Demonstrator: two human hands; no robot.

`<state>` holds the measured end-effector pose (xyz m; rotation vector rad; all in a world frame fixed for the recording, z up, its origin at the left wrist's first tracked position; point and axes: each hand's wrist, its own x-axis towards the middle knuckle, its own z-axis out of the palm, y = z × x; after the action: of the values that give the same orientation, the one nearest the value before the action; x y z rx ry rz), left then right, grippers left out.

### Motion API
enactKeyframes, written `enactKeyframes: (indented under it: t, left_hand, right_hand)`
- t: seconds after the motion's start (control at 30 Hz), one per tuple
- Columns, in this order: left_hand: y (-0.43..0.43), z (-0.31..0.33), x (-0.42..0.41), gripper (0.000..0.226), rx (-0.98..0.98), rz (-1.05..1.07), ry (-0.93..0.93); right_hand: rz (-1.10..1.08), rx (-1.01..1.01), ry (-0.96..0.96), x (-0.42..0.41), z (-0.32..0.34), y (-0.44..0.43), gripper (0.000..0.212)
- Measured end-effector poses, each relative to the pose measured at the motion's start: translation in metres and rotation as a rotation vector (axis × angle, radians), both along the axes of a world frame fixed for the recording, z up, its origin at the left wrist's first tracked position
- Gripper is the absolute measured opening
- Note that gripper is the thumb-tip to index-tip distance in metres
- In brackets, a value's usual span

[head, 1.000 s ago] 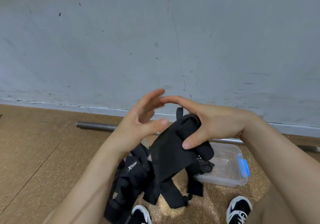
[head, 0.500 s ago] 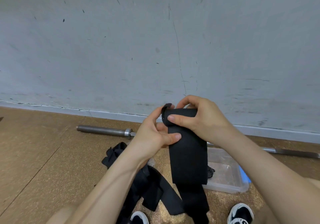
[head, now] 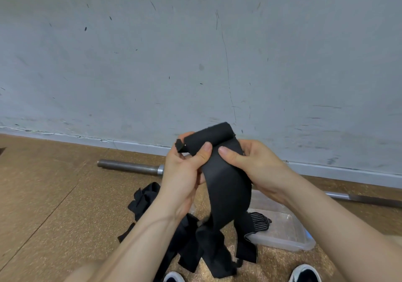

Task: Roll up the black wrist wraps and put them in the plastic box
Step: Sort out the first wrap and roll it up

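Both my hands hold one black wrist wrap up in front of me. Its top end is curled into a small roll above my thumbs. My left hand pinches the roll's left side, thumb on the front. My right hand grips the strap from the right, thumb pressed on its face. The loose tail hangs down to the floor. More black wraps lie in a heap under my left forearm. The clear plastic box sits open on the floor at lower right, a striped wrap end draped over its rim.
A steel barbell lies along the foot of the grey wall, running on to the right behind my arm. The floor is brown cork matting. My two shoes show at the bottom edge.
The wrap's top end has been turned over into a thicker roll between my hands, and both hands have shifted their hold a little; one second ago the wrap was bunched in my right hand.
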<state>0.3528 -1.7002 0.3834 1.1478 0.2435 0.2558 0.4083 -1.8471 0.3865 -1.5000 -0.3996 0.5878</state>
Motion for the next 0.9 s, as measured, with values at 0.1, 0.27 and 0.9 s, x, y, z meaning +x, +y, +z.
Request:
enactKeyframes:
  t: [0.1,0.27,0.9]
  left_hand:
    - [0.005,0.001,0.001,0.026,0.305,0.085,-0.019]
    - [0.017,0.006,-0.004,0.034,0.68,0.102,-0.118]
    - [0.013,-0.002,0.001,0.035,1.21,0.302,-0.454]
  right_hand:
    - [-0.087,-0.079,-0.122,0.001,0.0,0.002,0.016]
    - [-0.046,-0.259,-0.302,0.001,0.005,0.0,0.023]
    - [0.007,0.028,0.032,-0.008,0.008,0.008,0.046]
